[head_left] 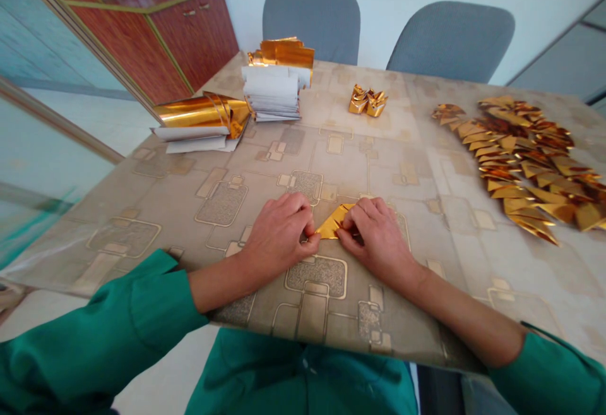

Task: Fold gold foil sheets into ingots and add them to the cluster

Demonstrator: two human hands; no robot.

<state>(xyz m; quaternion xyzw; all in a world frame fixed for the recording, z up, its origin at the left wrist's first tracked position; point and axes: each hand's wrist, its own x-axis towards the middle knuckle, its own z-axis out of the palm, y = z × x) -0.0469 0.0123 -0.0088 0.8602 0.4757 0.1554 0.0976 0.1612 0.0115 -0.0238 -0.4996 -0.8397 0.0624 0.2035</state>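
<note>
Both my hands rest on the patterned table cover point(156, 213) near its front edge. My left hand point(279, 232) and my right hand point(374, 238) pinch a folded piece of gold foil paper point(334, 222) between them. Its pointed end sticks out to the upper left, and my fingers hide the rest of it. Green sleeves cover both my forearms up to a little short of the wrists.
A large heap of folded gold foil pieces point(525, 162) lies at the right. Beyond my hands stand a small gold foil cluster point(368, 100), a white paper stack point(272, 93) with gold sheets point(284, 54), and a gold foil roll point(201, 112). Grey chairs point(452, 42) and a wooden cabinet point(189, 42) stand behind.
</note>
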